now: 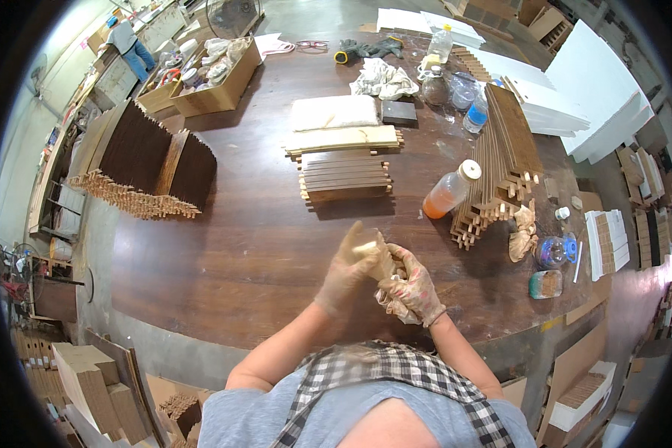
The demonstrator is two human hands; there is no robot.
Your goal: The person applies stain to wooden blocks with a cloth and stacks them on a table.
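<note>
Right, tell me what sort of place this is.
Probably a woodworking workshop: a stack of dark brown wooden slats with pale pegged ends on a broad, glossy brown tabletop, plus large flat white panels at its far right.

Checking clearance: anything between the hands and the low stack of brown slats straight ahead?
Nothing visible stands between the left hand or right hand and the low stack of brown slats. The bottle of orange liquid stands off to the right of that path.

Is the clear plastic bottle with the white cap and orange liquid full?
Only partly full: the orange liquid sits in the lower part of the clear plastic bottle, with see-through wall between it and the white cap.
</note>
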